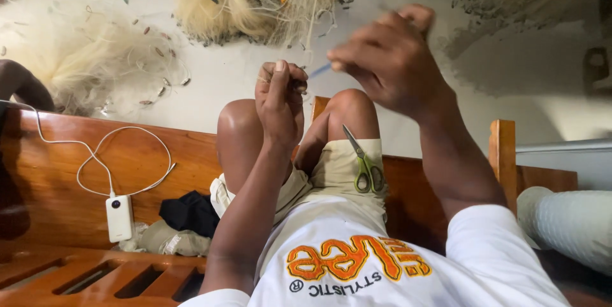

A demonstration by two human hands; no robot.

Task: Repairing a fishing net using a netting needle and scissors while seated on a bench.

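i sit on a wooden bench (pixel 95 173) with my knees up. my left hand (pixel 279 100) is just above my left knee. its fingers are pinched shut on a bit of thin net line (pixel 298 85), close to my fingertips. my right hand (pixel 389 58) is up and to the right of my left hand, a little apart from it. its fingers are pinched together on a small blue net needle (pixel 319 70). the blue tip pokes out toward my left hand, so it sits between my two hands, nearly touching the left one. my right hand looks blurry, so i cannot tell just how the fingers wrap it.

to do this well, i think i should keep the line tight in my left pinch and move the needle in small, slow pulls, so the thread does not slip or tangle.

green-handled scissors (pixel 364 163) lie on my right leg, below my right hand. pale heaps of fishing net (pixel 102 58) lie on the floor past my knees. a white power bank (pixel 119 218) with a cable lies on the bench, left of my legs.
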